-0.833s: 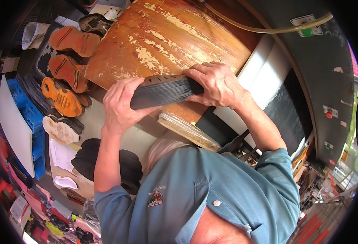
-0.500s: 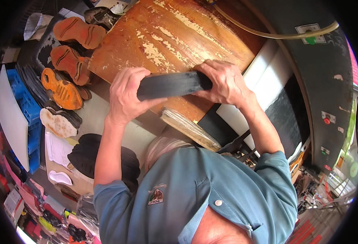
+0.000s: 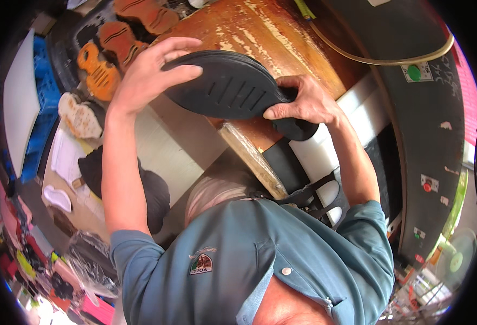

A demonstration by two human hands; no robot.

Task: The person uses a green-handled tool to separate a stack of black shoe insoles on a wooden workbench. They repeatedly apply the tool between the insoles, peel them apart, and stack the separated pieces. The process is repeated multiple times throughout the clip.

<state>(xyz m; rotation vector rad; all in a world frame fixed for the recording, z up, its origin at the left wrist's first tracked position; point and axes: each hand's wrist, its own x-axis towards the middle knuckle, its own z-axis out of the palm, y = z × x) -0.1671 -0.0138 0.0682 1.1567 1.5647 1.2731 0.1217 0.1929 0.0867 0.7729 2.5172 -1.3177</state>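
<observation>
A stack of black shoe soles (image 3: 222,89) is held above a worn wooden board, its slotted face showing and tilted toward me. At the toe end, my left hand (image 3: 143,76) has its thumb across the face and its fingers around the far edge. My right hand (image 3: 314,103) grips the narrow waist, its thumb on the face and its fingers behind. The heel end hangs below my right hand. How many soles are in the stack cannot be made out.
Beneath is the scuffed wooden board (image 3: 303,51). Orange sole-shaped pieces (image 3: 99,73), a stained white one (image 3: 79,116) and a blue crate (image 3: 44,95) stand left. More black soles (image 3: 154,200) lie by my left forearm. A dark machine frame (image 3: 438,130) with buttons and a hose (image 3: 376,61) stands right.
The stack has turned from edge-on to show its slotted face. My left hand has moved up and left, its fingers loosening; my right hand has shifted slightly down, with its thumb now on the face.
</observation>
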